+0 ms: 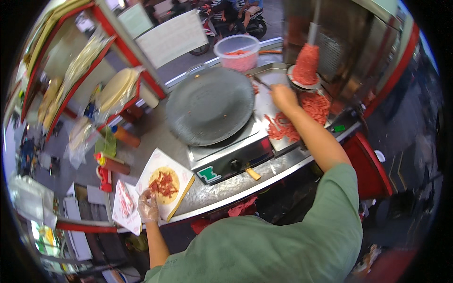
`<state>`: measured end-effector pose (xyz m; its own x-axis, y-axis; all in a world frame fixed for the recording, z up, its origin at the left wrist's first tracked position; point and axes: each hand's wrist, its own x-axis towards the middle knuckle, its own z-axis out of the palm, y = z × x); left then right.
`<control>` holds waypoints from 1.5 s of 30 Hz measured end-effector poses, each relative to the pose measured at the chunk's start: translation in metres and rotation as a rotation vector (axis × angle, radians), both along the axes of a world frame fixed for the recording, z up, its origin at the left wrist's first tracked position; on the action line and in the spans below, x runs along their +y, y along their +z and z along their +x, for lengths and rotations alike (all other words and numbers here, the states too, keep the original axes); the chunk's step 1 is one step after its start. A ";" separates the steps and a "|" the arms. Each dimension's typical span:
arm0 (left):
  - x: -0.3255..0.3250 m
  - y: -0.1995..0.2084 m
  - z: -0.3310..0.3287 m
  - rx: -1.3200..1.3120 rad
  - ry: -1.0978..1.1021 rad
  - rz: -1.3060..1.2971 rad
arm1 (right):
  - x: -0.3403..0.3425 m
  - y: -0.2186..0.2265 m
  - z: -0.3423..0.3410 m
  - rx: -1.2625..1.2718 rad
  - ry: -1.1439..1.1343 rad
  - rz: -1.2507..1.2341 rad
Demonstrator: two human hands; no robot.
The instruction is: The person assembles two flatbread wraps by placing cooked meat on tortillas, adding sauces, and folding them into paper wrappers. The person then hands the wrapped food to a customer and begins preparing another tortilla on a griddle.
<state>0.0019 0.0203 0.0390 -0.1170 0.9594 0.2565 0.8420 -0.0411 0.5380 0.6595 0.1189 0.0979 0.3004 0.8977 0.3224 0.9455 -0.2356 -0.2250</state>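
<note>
My left hand (147,206), in a clear plastic glove, is at the lower left edge of a round flatbread (173,195). Its fingers are bunched together; whether they pinch anything is hidden. Reddish meat shavings (163,183) lie on the flatbread, which rests on a stack of white printed paper (158,162). A wrapped roll (125,197) lies beside it on another sheet. My right hand (285,99) is bare and closed round a thin utensil (263,82) pointing to the upper left over the metal tray. Its exact kind is unclear. Shaved meat (281,128) lies in the tray below my wrist.
A wide dark griddle pan (211,106) sits on a stove (231,162) between my hands. Behind stands a vertical meat cone (306,65) beside a clear tub (237,51). Sauce bottles (113,163) stand at left, below a red-framed shelf with stacked flatbreads (118,87).
</note>
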 end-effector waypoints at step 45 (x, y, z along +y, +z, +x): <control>0.060 -0.001 -0.083 -0.394 0.131 0.133 | -0.129 0.008 -0.031 -0.158 -0.357 -0.040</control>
<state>-0.0809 0.0803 0.0377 -0.3494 0.8917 0.2877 0.5758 -0.0379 0.8167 0.6290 -0.0100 0.1054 0.5452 0.7587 0.3565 0.8249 -0.5613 -0.0670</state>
